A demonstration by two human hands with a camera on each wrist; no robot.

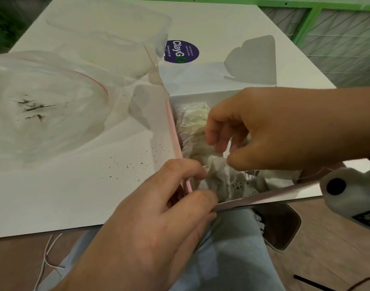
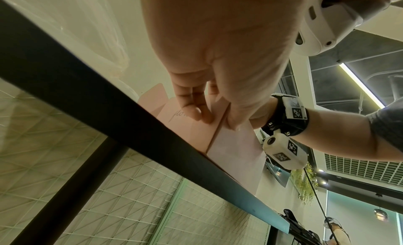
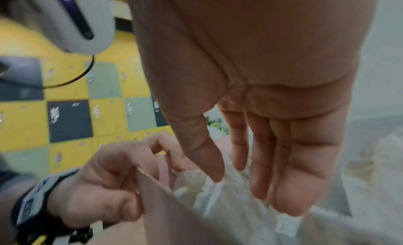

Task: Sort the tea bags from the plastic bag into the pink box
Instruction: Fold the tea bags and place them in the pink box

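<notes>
The pink box (image 1: pixel 175 133) stands open near the table's front edge and holds several white tea bags (image 1: pixel 217 175). My left hand (image 1: pixel 205 185) pinches the box's near-left corner, thumb on the near wall and fingers on the left wall; the left wrist view shows that hand (image 2: pixel 218 122) against the pink card (image 2: pixel 235 145). My right hand (image 1: pixel 221 150) hovers inside the box over the tea bags, fingers loose and thumb apart. In the right wrist view its fingertips (image 3: pixel 259 195) hang just above the tea bags (image 3: pixel 218 205). The clear plastic bag (image 1: pixel 49 114) lies flat at the left with only tea crumbs inside.
A clear plastic container (image 1: pixel 108 34) sits at the back left beside a purple sticker (image 1: pixel 181 51). The box's lid flap (image 1: pixel 253 61) stands up behind the box. Tea crumbs (image 1: pixel 127 162) dot the table. A phone (image 1: pixel 278 225) rests on my lap below the table edge.
</notes>
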